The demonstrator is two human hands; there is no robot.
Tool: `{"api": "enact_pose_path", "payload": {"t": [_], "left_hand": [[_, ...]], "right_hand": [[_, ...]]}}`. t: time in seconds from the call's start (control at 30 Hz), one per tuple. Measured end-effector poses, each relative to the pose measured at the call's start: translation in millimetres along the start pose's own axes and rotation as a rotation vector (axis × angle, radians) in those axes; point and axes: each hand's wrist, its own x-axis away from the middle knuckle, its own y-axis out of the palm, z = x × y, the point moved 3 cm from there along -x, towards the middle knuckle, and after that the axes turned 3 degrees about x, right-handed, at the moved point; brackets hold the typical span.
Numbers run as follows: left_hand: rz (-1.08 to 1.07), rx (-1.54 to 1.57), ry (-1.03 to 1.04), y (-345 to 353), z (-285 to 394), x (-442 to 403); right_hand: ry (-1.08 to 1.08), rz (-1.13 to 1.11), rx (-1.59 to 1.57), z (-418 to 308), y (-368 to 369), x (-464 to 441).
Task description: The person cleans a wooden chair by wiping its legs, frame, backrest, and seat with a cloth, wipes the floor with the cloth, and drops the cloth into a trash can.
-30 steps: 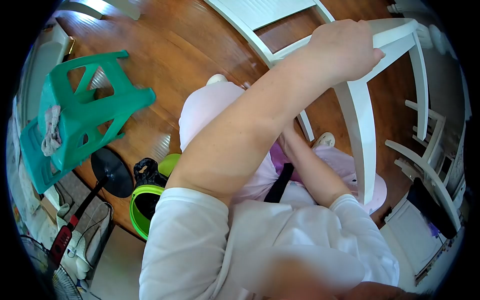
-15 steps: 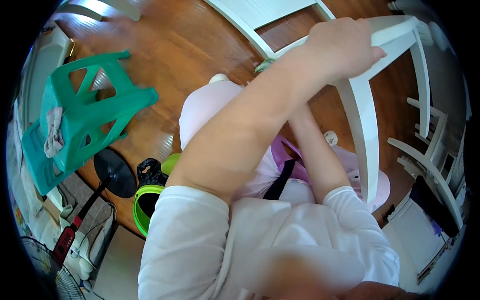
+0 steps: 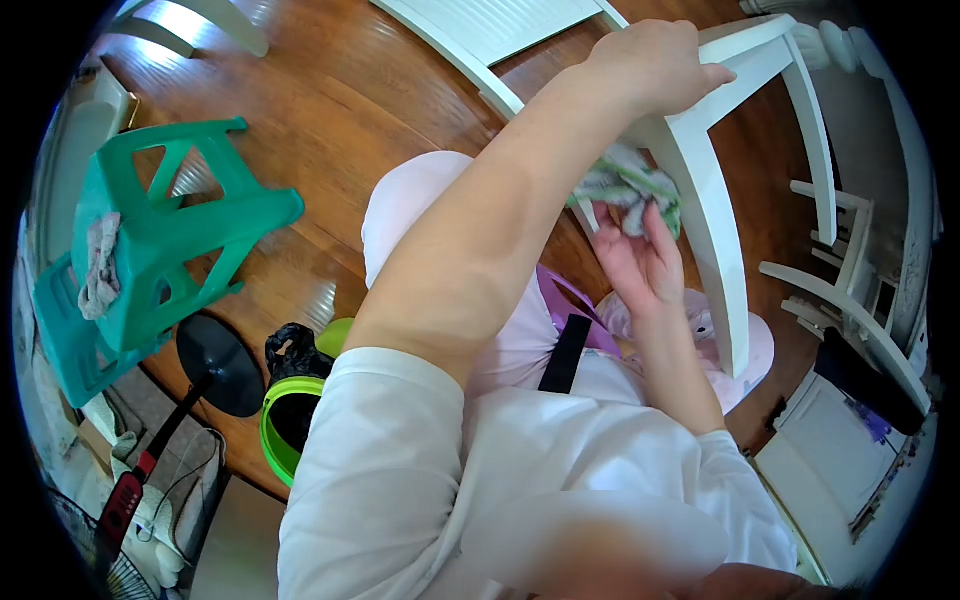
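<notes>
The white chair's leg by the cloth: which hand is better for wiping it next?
Probably the right hand: it already holds the green-and-white cloth, close to the chair leg in this view. The left hand is busy gripping the white chair higher up.

Two hands: the left hand (image 3: 655, 68) and the right hand (image 3: 640, 265). Two white sleeves (image 3: 375, 470). Two cloths: a green-white cloth (image 3: 625, 183) at centre, a grey cloth (image 3: 100, 265) at left. One fan (image 3: 122, 503), one bin (image 3: 272, 440), one black bag (image 3: 290, 352), near left. One strap (image 3: 566, 355). The green stool (image 3: 135, 240) at left may be one or two. At least one white chair (image 3: 712, 240); the full number is unclear.
</notes>
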Motion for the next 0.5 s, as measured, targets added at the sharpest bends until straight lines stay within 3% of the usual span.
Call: {"api": "enact_pose_path", "payload": {"t": [0.17, 0.23, 0.5], "left_hand": [[-0.003, -0.007, 0.006, 5, -1, -4], [0.024, -0.004, 0.014, 4, -1, -3], [-0.010, -0.002, -0.015, 0, 2, -1]], "right_hand": [[0.053, 0.283, 0.096, -19, -83, 24], [0.153, 0.597, 0.099, -15, -103, 30], [0.097, 0.550, 0.300, -11, -93, 18]]}}
